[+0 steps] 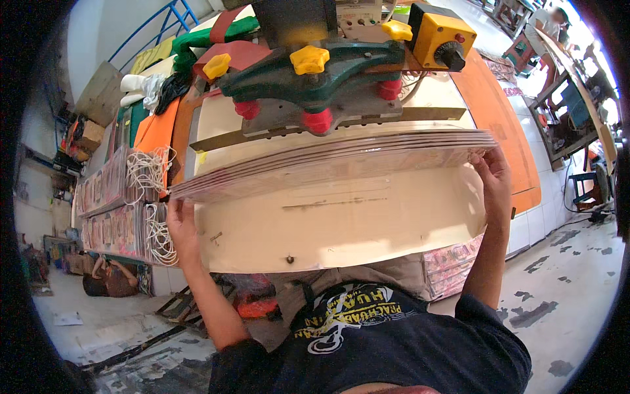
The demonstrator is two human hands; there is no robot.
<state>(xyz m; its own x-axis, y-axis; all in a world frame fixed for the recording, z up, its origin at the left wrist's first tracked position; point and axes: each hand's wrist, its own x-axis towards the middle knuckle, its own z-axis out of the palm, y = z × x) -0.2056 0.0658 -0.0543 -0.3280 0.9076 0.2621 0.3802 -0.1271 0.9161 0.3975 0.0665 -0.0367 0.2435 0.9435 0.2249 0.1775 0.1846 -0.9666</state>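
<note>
My left grip (182, 224) and right grip (494, 174) pinch opposite ends of the stacked plastic sheets (328, 160), probably keeping their edges aligned.

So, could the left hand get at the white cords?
Probably yes: the white cords lie just left of the left hand, seemingly unblocked, though its grip on the long strips may need loosening.

Both bare forearms (491, 253) reached forward, spread wide. The left hand (182, 220) pinched near the left edge of the bench (515, 154); the right hand (493, 169), farther forward, pinched near its right edge.
</note>
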